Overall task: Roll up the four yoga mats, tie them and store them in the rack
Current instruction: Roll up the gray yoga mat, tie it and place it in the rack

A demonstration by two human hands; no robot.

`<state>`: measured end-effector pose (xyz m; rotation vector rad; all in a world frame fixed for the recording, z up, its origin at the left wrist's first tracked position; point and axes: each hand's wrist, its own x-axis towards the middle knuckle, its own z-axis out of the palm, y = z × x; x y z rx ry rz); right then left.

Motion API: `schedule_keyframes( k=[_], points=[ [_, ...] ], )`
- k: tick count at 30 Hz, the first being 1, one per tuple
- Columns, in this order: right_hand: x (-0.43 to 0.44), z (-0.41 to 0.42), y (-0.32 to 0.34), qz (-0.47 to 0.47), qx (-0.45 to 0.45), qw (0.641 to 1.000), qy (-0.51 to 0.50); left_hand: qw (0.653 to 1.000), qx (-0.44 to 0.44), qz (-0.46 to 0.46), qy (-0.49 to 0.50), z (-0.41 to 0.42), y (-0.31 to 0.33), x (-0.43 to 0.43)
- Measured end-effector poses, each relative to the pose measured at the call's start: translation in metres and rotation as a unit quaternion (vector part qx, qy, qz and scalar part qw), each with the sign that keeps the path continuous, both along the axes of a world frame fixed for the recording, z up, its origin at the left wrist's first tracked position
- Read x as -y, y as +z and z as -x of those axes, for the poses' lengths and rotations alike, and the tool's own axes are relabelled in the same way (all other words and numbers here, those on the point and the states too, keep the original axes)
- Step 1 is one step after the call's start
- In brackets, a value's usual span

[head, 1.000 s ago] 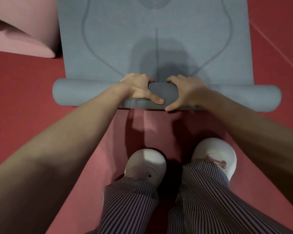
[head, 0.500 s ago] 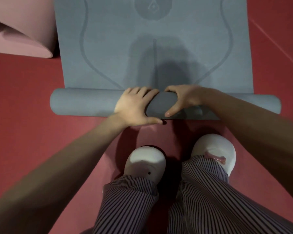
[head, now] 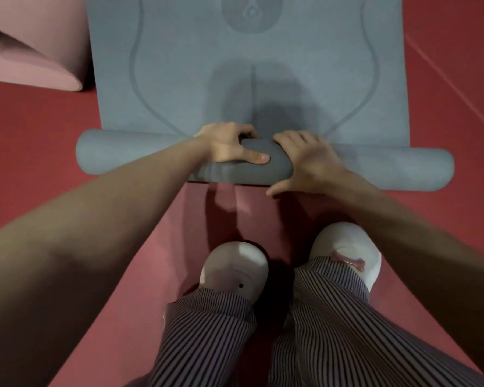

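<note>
A grey-blue yoga mat (head: 249,65), foam-like and printed with faint curved alignment lines, lies on the red floor (head: 39,141), stretching away from the person. Its near end is wound into a thick roll that lies crosswise just ahead of the white shoes (head: 235,266). Both hands sit close together on the middle of that roll. The left hand (head: 229,145) grasps it with fingers (head: 227,129) curled over the far side and the thumb pressed along the near face. The right hand (head: 308,160) also holds it, fingers hooked over the top and the thumb splayed low beside the floor.

By the look of it, the task is in its early part: this mat is only partly rolled, with a long flat stretch running out of the top of the view. A soft pink mat (head: 31,51) with a turned-up edge lies at the upper left, unrolled as far as can be seen. The feet stand on a lighter red strip (head: 185,227), which may be another mat. No ties and no rack are in view, so tying and storing seem entirely ahead.
</note>
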<state>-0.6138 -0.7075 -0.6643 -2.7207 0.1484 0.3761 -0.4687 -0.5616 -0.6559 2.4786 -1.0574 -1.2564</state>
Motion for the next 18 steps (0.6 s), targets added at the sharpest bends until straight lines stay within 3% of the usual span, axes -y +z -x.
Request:
schedule_keyframes(
  k=[3, 7, 13, 18],
  points=[
    [-0.005, -0.007, -0.001, 0.047, -0.03, 0.998, -0.013, 1.0, 0.0, 0.014, -0.008, 0.0, -0.002, 0.002],
    [0.002, -0.02, -0.002, 0.017, -0.051, 0.998, -0.022, 0.998, 0.065, 0.021, -0.014, 0.004, -0.002, -0.003],
    [0.012, -0.029, 0.0, -0.025, -0.08, 0.996, -0.024, 0.979, 0.17, 0.116, 0.002, 0.022, -0.005, -0.012],
    [0.011, -0.027, -0.005, -0.006, -0.061, 0.998, -0.02, 0.965, 0.227, 0.003, -0.133, 0.025, -0.001, -0.02]
  ],
)
